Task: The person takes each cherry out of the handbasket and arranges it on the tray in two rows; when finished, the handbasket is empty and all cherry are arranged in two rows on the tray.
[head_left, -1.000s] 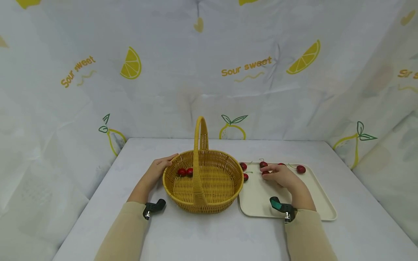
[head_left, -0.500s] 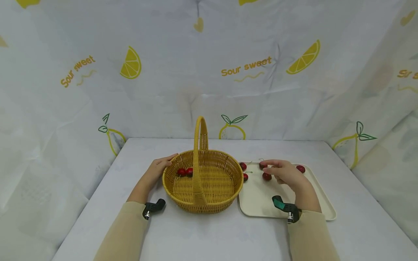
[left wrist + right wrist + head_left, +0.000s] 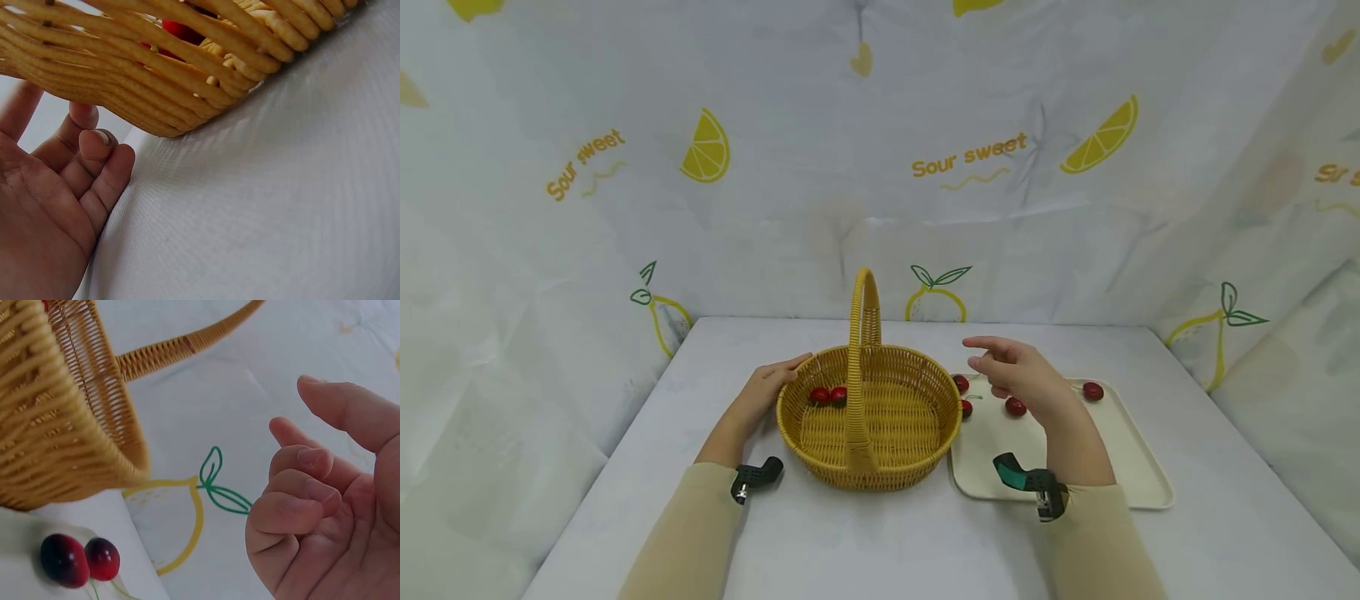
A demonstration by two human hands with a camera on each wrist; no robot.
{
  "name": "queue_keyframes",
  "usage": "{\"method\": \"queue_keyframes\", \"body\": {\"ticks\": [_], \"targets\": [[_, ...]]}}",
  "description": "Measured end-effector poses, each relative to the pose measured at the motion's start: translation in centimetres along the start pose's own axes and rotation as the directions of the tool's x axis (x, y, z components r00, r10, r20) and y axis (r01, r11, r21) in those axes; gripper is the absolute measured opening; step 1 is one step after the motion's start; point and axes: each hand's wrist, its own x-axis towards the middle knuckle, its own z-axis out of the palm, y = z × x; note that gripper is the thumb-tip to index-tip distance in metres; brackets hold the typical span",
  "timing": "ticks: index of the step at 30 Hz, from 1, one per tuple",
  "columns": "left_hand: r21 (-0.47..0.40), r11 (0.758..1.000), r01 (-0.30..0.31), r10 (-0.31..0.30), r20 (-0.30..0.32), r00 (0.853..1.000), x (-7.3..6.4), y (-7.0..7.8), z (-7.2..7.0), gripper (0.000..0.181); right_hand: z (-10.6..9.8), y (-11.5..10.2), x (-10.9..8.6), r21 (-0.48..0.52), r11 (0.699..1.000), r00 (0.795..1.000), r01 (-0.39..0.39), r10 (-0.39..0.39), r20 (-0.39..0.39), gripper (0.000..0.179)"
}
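A yellow wicker basket [image 3: 868, 479] with a tall handle stands mid-table, with red cherries [image 3: 828, 397] inside at its left. My left hand [image 3: 763, 392] rests against the basket's left rim. In the left wrist view its fingers [image 3: 109, 172] bend loosely below the wicker, and some fingertips are hidden behind it. My right hand [image 3: 1018, 379] is raised over the far part of the cream tray [image 3: 1000, 475]. Its thumb and index finger stand apart, the other fingers curl loosely, and I see nothing held. Cherries with stems, such as one cherry [image 3: 1016, 407], lie on the tray.
The tray touches or nearly touches the basket's right side. Two cherries [image 3: 65, 559] lie close to the basket. Another cherry [image 3: 1093, 391] is at the tray's far right. A lemon-print cloth [image 3: 775, 208] hangs behind the white table [image 3: 865, 550].
My right hand has lifted from the cherries and shifted left towards the basket, its thumb and index finger spreading. One tray cherry is uncovered, another hidden. The left hand stays at the rim.
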Motion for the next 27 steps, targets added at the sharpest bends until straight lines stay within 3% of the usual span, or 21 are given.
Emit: {"method": "queue_keyframes", "body": {"ticks": [8,17,27], "targets": [[0.005,1.000,-0.009,0.009,-0.003,1.000,0.0,-0.1,-0.1,0.047,2.2,-2.5,1.5,-0.016,0.998,0.996,0.059,-0.057,0.063,0.047],[0.007,1.000,-0.027,0.027,-0.005,1.000,-0.1,0.0,0.0,0.047,4.3,-4.9,4.3,0.056,0.992,0.984,0.111,-0.118,0.131,0.043],[0.004,1.000,-0.012,0.012,-0.009,1.000,0.0,-0.2,0.0,0.046,7.8,-5.6,7.9,0.053,0.991,0.972,0.119,-0.127,0.196,0.042]]}}
